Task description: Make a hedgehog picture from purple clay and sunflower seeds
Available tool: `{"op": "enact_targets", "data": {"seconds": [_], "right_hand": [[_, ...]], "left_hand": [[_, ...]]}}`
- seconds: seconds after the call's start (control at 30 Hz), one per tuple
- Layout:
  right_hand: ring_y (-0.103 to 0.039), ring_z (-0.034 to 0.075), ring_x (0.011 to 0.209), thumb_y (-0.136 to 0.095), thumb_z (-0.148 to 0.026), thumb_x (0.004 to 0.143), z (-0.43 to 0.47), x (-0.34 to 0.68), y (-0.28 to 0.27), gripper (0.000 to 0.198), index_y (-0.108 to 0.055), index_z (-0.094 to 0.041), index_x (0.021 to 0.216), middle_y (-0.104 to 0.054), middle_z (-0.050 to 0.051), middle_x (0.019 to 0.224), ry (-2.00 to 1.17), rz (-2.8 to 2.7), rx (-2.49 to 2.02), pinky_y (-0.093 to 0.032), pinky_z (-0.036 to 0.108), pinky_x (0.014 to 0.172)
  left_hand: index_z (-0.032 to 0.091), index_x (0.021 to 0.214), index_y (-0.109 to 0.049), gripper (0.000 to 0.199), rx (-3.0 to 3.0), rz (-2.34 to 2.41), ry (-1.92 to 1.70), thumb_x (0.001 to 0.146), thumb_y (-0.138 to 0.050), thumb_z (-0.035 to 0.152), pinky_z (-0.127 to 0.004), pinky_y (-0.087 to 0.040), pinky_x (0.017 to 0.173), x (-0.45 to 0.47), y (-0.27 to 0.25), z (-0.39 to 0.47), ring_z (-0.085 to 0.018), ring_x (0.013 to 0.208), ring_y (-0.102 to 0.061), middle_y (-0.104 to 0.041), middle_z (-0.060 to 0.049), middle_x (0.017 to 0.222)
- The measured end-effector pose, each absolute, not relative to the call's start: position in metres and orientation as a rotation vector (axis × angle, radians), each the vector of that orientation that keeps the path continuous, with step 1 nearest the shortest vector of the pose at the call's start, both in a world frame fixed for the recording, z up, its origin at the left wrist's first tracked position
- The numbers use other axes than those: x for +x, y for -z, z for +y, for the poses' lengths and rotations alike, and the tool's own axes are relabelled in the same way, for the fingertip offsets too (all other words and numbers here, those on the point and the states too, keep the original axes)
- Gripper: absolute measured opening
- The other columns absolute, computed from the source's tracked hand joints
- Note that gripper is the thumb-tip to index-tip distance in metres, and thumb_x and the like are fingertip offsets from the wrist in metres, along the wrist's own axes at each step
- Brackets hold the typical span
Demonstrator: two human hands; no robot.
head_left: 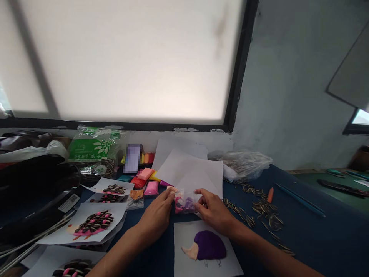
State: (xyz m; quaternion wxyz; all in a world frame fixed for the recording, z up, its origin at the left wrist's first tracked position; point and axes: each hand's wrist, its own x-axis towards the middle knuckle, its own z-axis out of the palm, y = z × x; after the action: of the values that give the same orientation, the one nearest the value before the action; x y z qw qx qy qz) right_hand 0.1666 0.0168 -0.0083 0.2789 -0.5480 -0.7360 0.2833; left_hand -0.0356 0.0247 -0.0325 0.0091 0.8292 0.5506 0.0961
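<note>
The left hand [160,209] and right hand [215,211] flank the bag [185,203] on the tabletop [319,242], just beyond the near sheet [184,268], likely to steady it; fingers [170,195] touch both edges, whether clamped I cannot tell.

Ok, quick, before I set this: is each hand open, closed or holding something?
Left hand: at the left edge of the clear bag; grip can't be told.
Right hand: curled at its right edge; grip can't be told.
</note>
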Motion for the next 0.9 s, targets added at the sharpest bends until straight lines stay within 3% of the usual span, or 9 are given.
{"op": "enact_targets", "data": {"seconds": [0.07, 0.17, 0.27, 0.4, 0.53, 0.6, 0.7, 0.77, 0.9], "right_hand": [[-0.059, 0.015, 0.056, -0.050, -0.017, 0.087, 0.020, 0.167, 0.008, 0.045, -0.052, -0.011, 0.131, -0.066, -0.001, 0.066, -0.728, -1.972, -1.481, -0.042, 0.025, 0.059], [-0.058, 0.016, 0.056, -0.049, -0.016, 0.087, 0.025, 0.168, 0.006, 0.046, -0.050, -0.013, 0.133, -0.064, -0.003, 0.064, -0.670, -1.991, -1.499, -0.042, 0.026, 0.059], [-0.058, 0.016, 0.057, -0.046, -0.014, 0.087, 0.028, 0.169, 0.005, 0.040, -0.058, -0.016, 0.125, -0.064, -0.002, 0.066, -0.598, -2.050, -1.512, -0.041, 0.026, 0.060], [-0.063, 0.018, 0.066, -0.044, -0.012, 0.090, 0.028, 0.167, 0.006, 0.045, -0.056, -0.014, 0.133, -0.070, 0.005, 0.081, -0.485, -2.140, -1.522, -0.043, 0.028, 0.066], [-0.066, 0.022, 0.094, -0.047, -0.013, 0.092, 0.026, 0.164, 0.006, 0.040, -0.061, -0.013, 0.129, -0.068, 0.012, 0.112, -0.381, -2.220, -1.522, -0.046, 0.030, 0.084], [-0.063, 0.023, 0.104, -0.048, -0.015, 0.093, 0.024, 0.164, 0.004, 0.038, -0.062, -0.014, 0.128, -0.064, 0.013, 0.120, -0.333, -2.265, -1.529, -0.045, 0.030, 0.089], [-0.056, 0.028, 0.116, -0.050, -0.018, 0.094, 0.021, 0.168, -0.002, 0.038, -0.061, -0.014, 0.130, -0.058, 0.016, 0.130, -0.234, -2.311, -1.583, -0.043, 0.036, 0.097], [-0.055, 0.033, 0.117, -0.052, -0.019, 0.093, 0.017, 0.172, -0.007, 0.039, -0.060, -0.012, 0.131, -0.058, 0.020, 0.129, -0.182, -2.344, -1.639, -0.042, 0.043, 0.098], [-0.062, 0.033, 0.101, -0.054, -0.020, 0.092, 0.010, 0.173, -0.009, 0.028, -0.070, -0.013, 0.113, -0.069, 0.018, 0.107, -0.171, -2.454, -1.663, -0.046, 0.042, 0.087]], "left_hand": [[0.016, 0.146, -0.043, 0.059, 2.597, 1.751, -0.288, 0.090, -0.035, 0.001, -0.037, -0.036, 0.115, -0.037, 0.029, 0.026, -0.022, 0.142, -0.038, -0.039, -0.011, 0.155], [0.009, 0.144, -0.046, 0.065, 2.568, 1.880, -0.239, 0.081, -0.037, -0.006, -0.049, -0.034, 0.114, -0.043, 0.024, 0.029, -0.031, 0.144, -0.033, -0.035, -0.019, 0.155], [0.006, 0.133, -0.058, 0.060, 2.555, 1.944, -0.150, 0.078, -0.039, -0.008, -0.058, -0.032, 0.111, -0.050, 0.018, 0.030, -0.038, 0.140, -0.037, -0.045, -0.024, 0.148], [0.007, 0.119, -0.067, 0.050, 2.580, 1.926, -0.046, 0.080, -0.038, -0.005, -0.053, -0.036, 0.109, -0.049, 0.013, 0.027, -0.037, 0.135, -0.045, -0.057, -0.023, 0.138], [0.016, 0.142, -0.049, 0.066, 2.604, 1.922, -0.010, 0.082, -0.035, -0.006, -0.042, -0.032, 0.114, -0.043, 0.013, 0.026, -0.028, 0.145, -0.031, -0.039, -0.012, 0.155], [0.011, 0.147, -0.041, 0.066, 2.569, 2.015, 0.018, 0.083, -0.036, -0.005, -0.048, -0.030, 0.114, -0.044, 0.011, 0.027, -0.034, 0.146, -0.027, -0.033, -0.019, 0.157], [-0.001, 0.146, -0.038, 0.066, 2.505, 2.144, 0.097, 0.080, -0.041, -0.005, -0.055, -0.034, 0.106, -0.052, 0.004, 0.028, -0.044, 0.137, -0.039, -0.040, -0.034, 0.147], [-0.001, 0.144, -0.040, 0.069, 2.497, 2.140, 0.162, 0.076, -0.043, -0.007, -0.051, -0.042, 0.098, -0.057, -0.001, 0.027, -0.042, 0.121, -0.057, -0.056, -0.033, 0.131], [0.008, 0.143, -0.044, 0.080, 2.516, 2.061, 0.214, 0.065, -0.052, -0.009, -0.048, -0.049, 0.090, -0.063, -0.005, 0.026, -0.039, 0.104, -0.067, -0.062, -0.027, 0.124]]}}
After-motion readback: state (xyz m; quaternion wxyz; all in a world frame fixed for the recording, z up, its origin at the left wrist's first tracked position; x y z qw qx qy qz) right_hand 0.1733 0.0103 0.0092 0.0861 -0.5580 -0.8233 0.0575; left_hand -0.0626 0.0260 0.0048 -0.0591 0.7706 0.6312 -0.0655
